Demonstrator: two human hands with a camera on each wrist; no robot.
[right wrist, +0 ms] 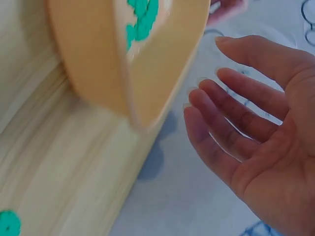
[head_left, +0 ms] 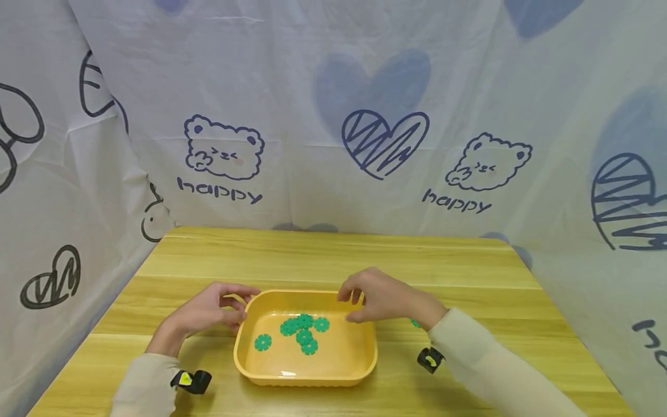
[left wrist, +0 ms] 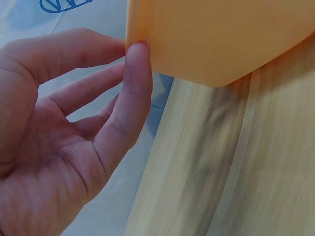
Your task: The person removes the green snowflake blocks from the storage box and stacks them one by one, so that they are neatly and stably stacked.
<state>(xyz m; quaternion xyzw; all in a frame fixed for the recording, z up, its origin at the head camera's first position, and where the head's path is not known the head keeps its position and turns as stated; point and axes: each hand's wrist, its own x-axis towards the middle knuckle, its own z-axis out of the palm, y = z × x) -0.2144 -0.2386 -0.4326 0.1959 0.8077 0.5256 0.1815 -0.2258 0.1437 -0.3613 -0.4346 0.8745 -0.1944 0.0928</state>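
Observation:
A shallow yellow tray (head_left: 339,373) sits on the wooden table. Inside it are several green, notched flower-like discs (head_left: 303,337), most overlapping in a cluster and one apart on the left (head_left: 263,342). My left hand (head_left: 211,306) is at the tray's back left corner. In the left wrist view, its fingertips hold the tray's wall (left wrist: 211,44), one lying on the outer face and another right at the edge. My right hand (head_left: 377,295), fingers loosely bent and spread, is over the tray's right back part. The right wrist view shows that hand (right wrist: 246,123) holding nothing, apart from the rim.
Another green disc (right wrist: 9,223) lies on the table to the right of the tray, partly behind the right wrist in the head view. Black wrist cameras (head_left: 191,382) hang below both forearms. A printed white cloth (head_left: 302,174) stands behind and beside the table (head_left: 417,255).

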